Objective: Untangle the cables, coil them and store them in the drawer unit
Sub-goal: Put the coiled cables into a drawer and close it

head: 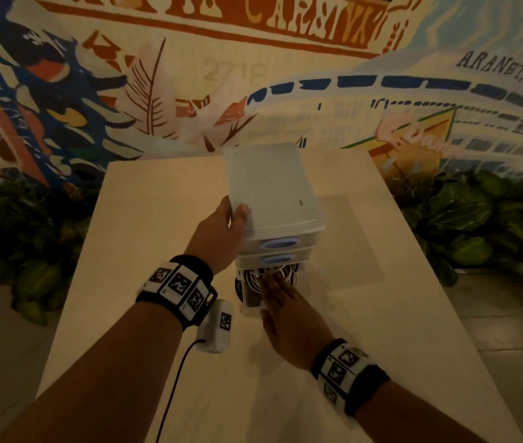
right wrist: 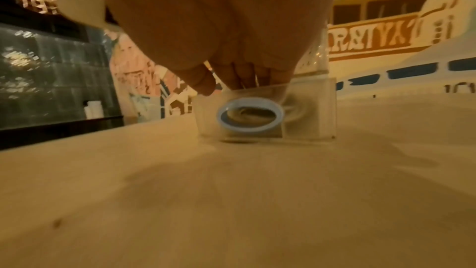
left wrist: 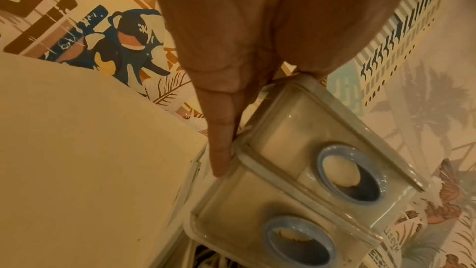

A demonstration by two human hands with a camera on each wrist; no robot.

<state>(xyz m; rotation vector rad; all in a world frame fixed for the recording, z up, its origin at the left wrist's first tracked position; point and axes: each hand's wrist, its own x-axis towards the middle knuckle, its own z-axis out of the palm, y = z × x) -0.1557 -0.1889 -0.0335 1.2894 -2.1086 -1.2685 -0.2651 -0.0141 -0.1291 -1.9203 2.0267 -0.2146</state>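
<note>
1. Nearest the head camera are two forearms, each with a wrist band (head: 179, 284) of black-and-white marker tiles; a dark cord runs from a white marker-tagged module (head: 218, 324) under the left wrist.
2. The right hand (head: 289, 311) reaches into the pulled-out bottom drawer (head: 250, 306), fingers extended and resting on the coiled white cables (head: 255, 278); it grips nothing that I can see, though the fingertips are blurred.
3. In the right wrist view that drawer's clear front (right wrist: 309, 109) with its blue ring handle (right wrist: 251, 115) stands on the pale surface (right wrist: 231, 201), the fingers (right wrist: 242, 76) hooked over its top edge.
4. The left hand (head: 218, 233) braces the translucent drawer unit (head: 273, 187) at its left front corner, thumb on the lid, fingers straight down the side wall, pressing rather than clasping.
5. The left wrist view shows a finger (left wrist: 221, 150) along the unit's edge and the two upper drawers (left wrist: 296, 170) closed, each with a blue ring.
6. The unit stands mid-surface; a painted mural (head: 61, 91) and green plants (head: 477, 219) lie behind.
</note>
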